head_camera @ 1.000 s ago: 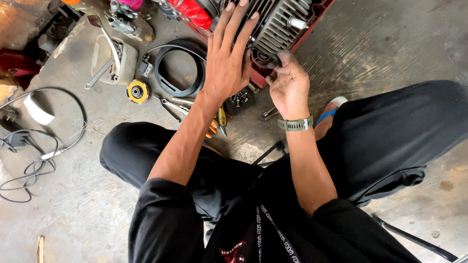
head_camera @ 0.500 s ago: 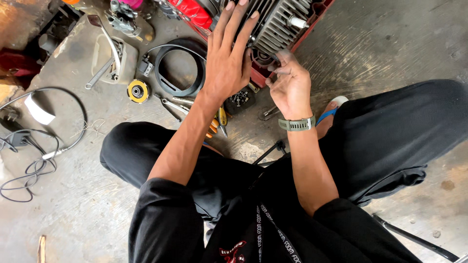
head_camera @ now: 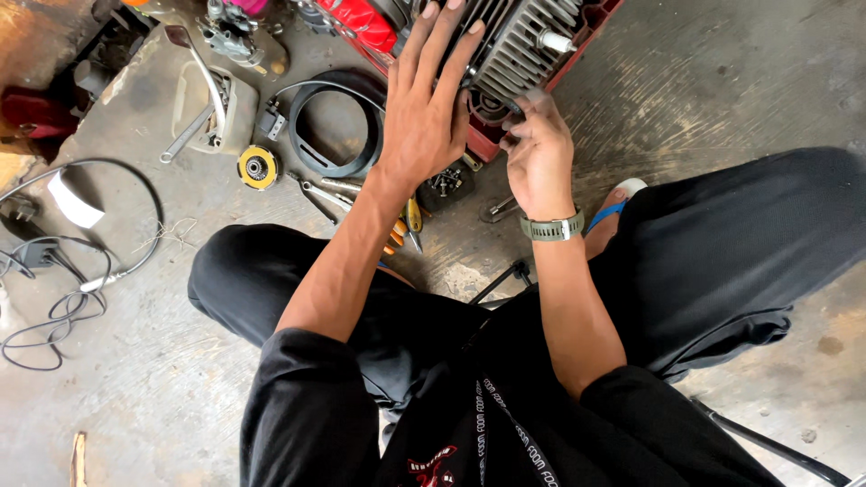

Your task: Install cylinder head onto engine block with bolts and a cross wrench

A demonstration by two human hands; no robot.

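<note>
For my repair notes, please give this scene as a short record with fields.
place: concrete floor, person squatting
left hand: flat, fingers spread, pressing on the engine
right hand: fingers curled at the finned cylinder; what they pinch is hidden
wrist: grey watch
nearby: black ring, yellow disc, wrench, pliers

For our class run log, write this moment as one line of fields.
left hand: flat, fingers spread on engine | right hand: fingertips at engine's lower edge | floor: pliers, black ring, wrench
</note>
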